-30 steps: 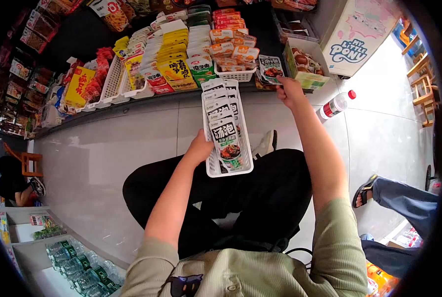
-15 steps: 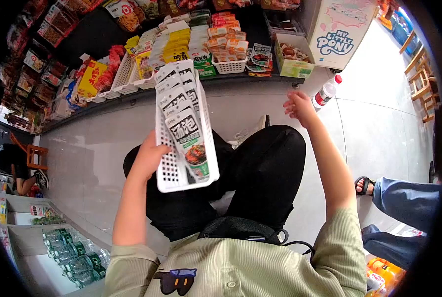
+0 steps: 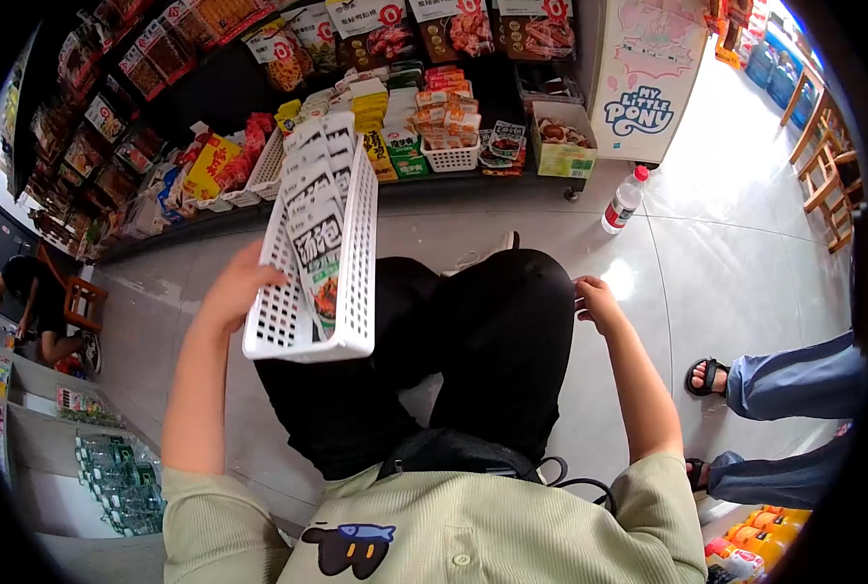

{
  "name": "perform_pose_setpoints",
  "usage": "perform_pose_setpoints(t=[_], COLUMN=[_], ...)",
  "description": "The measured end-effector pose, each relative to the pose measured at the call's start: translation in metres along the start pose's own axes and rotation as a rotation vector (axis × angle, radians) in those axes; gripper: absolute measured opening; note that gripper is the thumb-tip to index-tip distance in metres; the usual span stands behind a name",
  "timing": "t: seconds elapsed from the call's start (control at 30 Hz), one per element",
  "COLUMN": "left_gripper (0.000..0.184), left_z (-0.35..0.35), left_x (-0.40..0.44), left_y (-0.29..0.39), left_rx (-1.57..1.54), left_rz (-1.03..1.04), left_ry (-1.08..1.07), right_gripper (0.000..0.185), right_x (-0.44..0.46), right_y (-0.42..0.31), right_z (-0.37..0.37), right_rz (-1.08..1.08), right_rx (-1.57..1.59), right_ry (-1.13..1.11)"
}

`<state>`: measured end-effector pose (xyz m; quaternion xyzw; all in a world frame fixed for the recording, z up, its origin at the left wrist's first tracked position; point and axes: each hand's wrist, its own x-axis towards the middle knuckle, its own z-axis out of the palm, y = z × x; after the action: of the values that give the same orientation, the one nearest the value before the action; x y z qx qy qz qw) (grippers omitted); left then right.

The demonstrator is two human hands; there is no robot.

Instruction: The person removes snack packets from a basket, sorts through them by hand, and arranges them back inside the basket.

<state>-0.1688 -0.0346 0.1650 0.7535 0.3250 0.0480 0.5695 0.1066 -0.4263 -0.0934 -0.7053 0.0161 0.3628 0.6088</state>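
Note:
My left hand is closed on the left wall of a white perforated plastic basket, tilted above my left thigh. Several overlapping white-and-black food packets with green lower ends lie lengthwise inside it. Their far ends are slightly blurred. My right hand is beside my right knee, fingers loosely bent and apart, with nothing visible in them. Whether the fingertips touch the trousers, I cannot tell. Beyond that hand, a red-capped bottle stands upright on the floor.
A low shelf ahead carries snack packets, a small white basket and an open carton. A white box stands right of it. Another person's sandalled foot is at right. Water bottles lie at lower left.
The basket and my left hand have shifted left in view, and the basket's tilt has changed. My right hand has come down from near the bottle to beside my knee.

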Motion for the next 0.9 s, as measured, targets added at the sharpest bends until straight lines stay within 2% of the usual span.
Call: perform_pose_setpoints(t=[0.2, 0.43, 0.63, 0.73, 0.8, 0.87, 0.9], left_gripper=[0.05, 0.047, 0.051, 0.05, 0.05, 0.053, 0.056], left_z=[0.005, -0.008, -0.025, -0.038, -0.044, -0.053, -0.06], left_x=[0.023, 0.065, 0.101, 0.115, 0.116, 0.124, 0.131], left_y=[0.016, -0.003, -0.038, -0.058, -0.056, -0.067, -0.073], left_rx=[0.021, -0.039, -0.122, -0.144, 0.077, -0.002, -0.068], left_rz=[0.035, -0.003, 0.054, 0.068, 0.117, 0.134, 0.124], left_ry=[0.043, 0.004, -0.06, -0.08, -0.02, -0.082, -0.129], right_gripper=[0.014, 0.016, 0.012, 0.011, 0.01, 0.012, 0.016], right_x=[0.003, -0.002, -0.011, -0.007, -0.012, -0.011, -0.013], right_y=[-0.009, -0.03, -0.064, -0.089, -0.115, -0.132, -0.143], right_z=[-0.004, -0.008, 0.022, 0.056, 0.09, 0.123, 0.145], right_rz=[-0.016, -0.026, -0.196, -0.406, -0.538, -0.715, -0.647], right_rx=[-0.01, -0.062, -0.102, -0.221, -0.327, -0.433, -0.393], right_ry=[-0.043, 0.064, 0.061, 0.081, 0.127, 0.089, 0.013])
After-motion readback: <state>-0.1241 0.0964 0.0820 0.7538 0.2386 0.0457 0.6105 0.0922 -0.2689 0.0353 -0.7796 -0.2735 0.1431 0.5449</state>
